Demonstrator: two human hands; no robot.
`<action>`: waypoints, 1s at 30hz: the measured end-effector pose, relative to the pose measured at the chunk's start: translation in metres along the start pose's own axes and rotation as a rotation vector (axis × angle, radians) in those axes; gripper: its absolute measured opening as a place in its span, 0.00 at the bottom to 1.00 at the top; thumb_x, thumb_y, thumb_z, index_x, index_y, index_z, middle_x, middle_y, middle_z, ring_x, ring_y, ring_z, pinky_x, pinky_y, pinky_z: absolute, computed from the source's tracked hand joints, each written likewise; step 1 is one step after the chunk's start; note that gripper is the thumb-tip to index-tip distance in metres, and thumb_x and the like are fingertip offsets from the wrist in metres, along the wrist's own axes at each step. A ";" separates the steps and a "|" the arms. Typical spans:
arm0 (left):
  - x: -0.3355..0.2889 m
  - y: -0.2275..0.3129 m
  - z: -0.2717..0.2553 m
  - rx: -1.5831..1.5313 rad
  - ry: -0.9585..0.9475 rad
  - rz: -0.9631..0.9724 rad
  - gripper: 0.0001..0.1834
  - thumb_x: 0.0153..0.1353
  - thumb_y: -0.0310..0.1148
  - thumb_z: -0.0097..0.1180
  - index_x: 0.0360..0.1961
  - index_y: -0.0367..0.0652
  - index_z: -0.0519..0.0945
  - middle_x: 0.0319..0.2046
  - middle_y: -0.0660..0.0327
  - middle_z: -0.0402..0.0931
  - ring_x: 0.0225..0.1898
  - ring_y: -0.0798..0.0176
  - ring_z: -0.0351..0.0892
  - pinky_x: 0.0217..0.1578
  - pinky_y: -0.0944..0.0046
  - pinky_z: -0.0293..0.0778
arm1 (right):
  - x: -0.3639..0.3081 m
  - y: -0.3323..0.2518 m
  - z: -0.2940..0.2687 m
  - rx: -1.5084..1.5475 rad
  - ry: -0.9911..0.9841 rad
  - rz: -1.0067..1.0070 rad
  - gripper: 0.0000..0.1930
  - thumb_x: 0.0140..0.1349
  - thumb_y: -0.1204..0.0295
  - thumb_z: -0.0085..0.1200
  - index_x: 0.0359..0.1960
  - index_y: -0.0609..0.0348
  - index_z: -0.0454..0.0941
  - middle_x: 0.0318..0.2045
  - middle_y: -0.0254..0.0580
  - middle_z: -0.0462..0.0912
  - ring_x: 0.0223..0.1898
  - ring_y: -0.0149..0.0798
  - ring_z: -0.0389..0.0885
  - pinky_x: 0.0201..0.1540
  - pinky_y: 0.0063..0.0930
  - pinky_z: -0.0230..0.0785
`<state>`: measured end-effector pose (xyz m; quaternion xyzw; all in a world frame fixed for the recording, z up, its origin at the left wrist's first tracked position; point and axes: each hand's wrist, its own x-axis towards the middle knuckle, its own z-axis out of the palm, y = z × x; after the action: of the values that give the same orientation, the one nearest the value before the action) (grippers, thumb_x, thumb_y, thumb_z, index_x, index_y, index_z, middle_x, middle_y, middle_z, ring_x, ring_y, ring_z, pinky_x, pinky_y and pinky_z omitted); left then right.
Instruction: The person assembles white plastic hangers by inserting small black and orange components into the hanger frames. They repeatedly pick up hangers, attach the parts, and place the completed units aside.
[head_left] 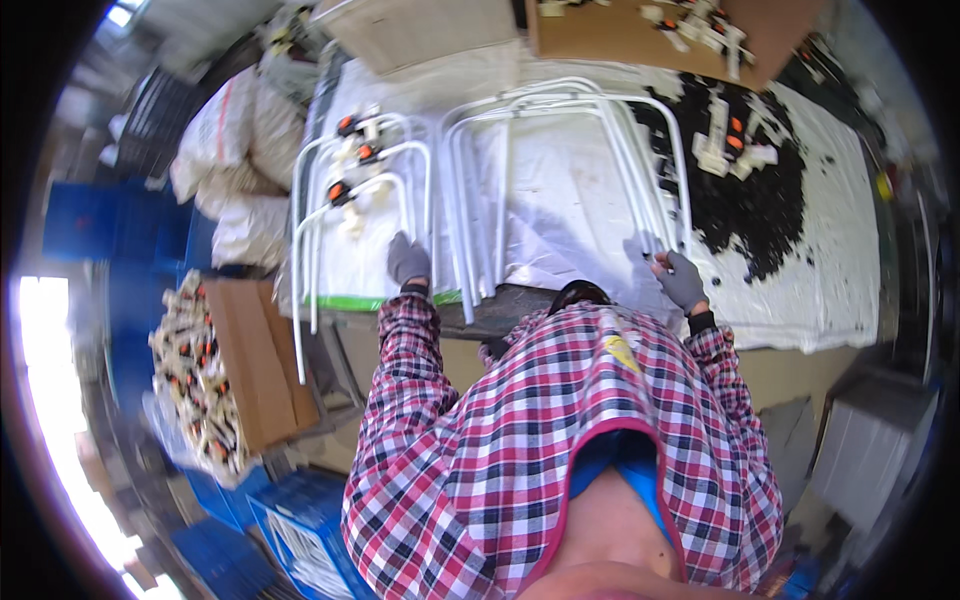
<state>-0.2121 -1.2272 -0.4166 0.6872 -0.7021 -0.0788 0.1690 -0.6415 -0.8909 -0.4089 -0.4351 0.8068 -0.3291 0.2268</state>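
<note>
My left hand (409, 263), in a grey glove, is closed around the lower end of a white bent tube (402, 197) at the left of the table. Several such U-shaped tubes lie there, with orange-and-black fittings (338, 192) and cream plastic parts on them. My right hand (684, 282), gloved with bare fingertips showing, has its thumb and forefinger pinched beside the lower ends of larger white tube frames (612, 130). Whatever the pinch holds is too small to make out. Dark tips show on some tube ends close to those fingers.
Small black pieces (750, 215) are heaped at right, with cream-and-orange fittings (735, 140) on top. Cardboard boxes stand at the back. Left of me are a carton of fittings (195, 375), white sacks (250, 130) and a blue crate (310, 540) of white tubes.
</note>
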 end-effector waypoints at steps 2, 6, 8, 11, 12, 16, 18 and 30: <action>-0.007 0.001 0.019 0.057 -0.052 0.029 0.15 0.57 0.32 0.58 0.45 0.38 0.77 0.51 0.46 0.76 0.52 0.41 0.75 0.51 0.48 0.72 | -0.001 0.025 -0.003 -0.042 0.215 0.099 0.17 0.59 0.62 0.62 0.44 0.60 0.80 0.37 0.48 0.84 0.38 0.45 0.84 0.42 0.35 0.75; -0.010 0.001 0.041 -0.046 -0.108 -0.060 0.25 0.59 0.31 0.56 0.59 0.40 0.75 0.55 0.47 0.74 0.56 0.41 0.73 0.57 0.52 0.70 | 0.008 0.053 0.000 -0.318 0.496 0.091 0.24 0.55 0.60 0.64 0.52 0.55 0.75 0.46 0.48 0.79 0.47 0.52 0.80 0.46 0.46 0.74; -0.012 0.000 0.045 -0.065 -0.144 -0.018 0.27 0.60 0.32 0.56 0.62 0.39 0.72 0.58 0.45 0.71 0.59 0.41 0.71 0.59 0.52 0.68 | 0.015 0.063 0.005 -0.267 0.424 0.283 0.26 0.55 0.58 0.63 0.55 0.51 0.73 0.48 0.50 0.79 0.48 0.56 0.79 0.48 0.49 0.74; -0.022 0.005 0.046 -0.086 -0.055 -0.019 0.31 0.59 0.33 0.58 0.64 0.39 0.68 0.60 0.46 0.68 0.61 0.41 0.69 0.61 0.52 0.66 | 0.025 0.077 0.012 -0.176 0.380 0.519 0.20 0.57 0.60 0.60 0.50 0.53 0.75 0.42 0.54 0.83 0.44 0.58 0.82 0.47 0.50 0.74; -0.026 0.009 0.045 -0.095 -0.022 -0.040 0.32 0.58 0.33 0.59 0.64 0.38 0.67 0.61 0.46 0.67 0.61 0.41 0.68 0.61 0.52 0.66 | 0.029 0.081 0.011 -0.006 0.451 0.535 0.20 0.60 0.55 0.57 0.43 0.58 0.79 0.37 0.57 0.84 0.42 0.57 0.83 0.46 0.50 0.73; -0.028 0.029 0.039 -0.149 0.146 0.113 0.30 0.56 0.30 0.62 0.59 0.36 0.68 0.57 0.46 0.68 0.60 0.41 0.69 0.60 0.52 0.66 | 0.043 0.085 0.001 0.093 0.536 0.490 0.35 0.64 0.38 0.49 0.22 0.64 0.79 0.19 0.45 0.80 0.24 0.43 0.81 0.32 0.37 0.69; -0.020 0.042 0.038 -0.221 0.146 0.166 0.30 0.56 0.30 0.63 0.59 0.36 0.68 0.57 0.46 0.68 0.59 0.41 0.69 0.60 0.52 0.66 | 0.049 0.072 -0.008 0.277 0.516 0.463 0.34 0.64 0.39 0.49 0.24 0.65 0.80 0.22 0.50 0.82 0.28 0.47 0.82 0.35 0.40 0.69; 0.003 0.097 0.028 -0.606 -0.017 0.192 0.26 0.61 0.28 0.59 0.60 0.33 0.70 0.54 0.48 0.72 0.56 0.48 0.72 0.60 0.56 0.66 | 0.082 -0.124 -0.082 0.862 0.634 -0.217 0.28 0.71 0.46 0.47 0.21 0.57 0.73 0.17 0.23 0.66 0.21 0.20 0.61 0.25 0.19 0.52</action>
<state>-0.3128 -1.2289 -0.4088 0.5357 -0.7097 -0.2737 0.3668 -0.6689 -0.9837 -0.2688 -0.2628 0.5783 -0.7665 0.0948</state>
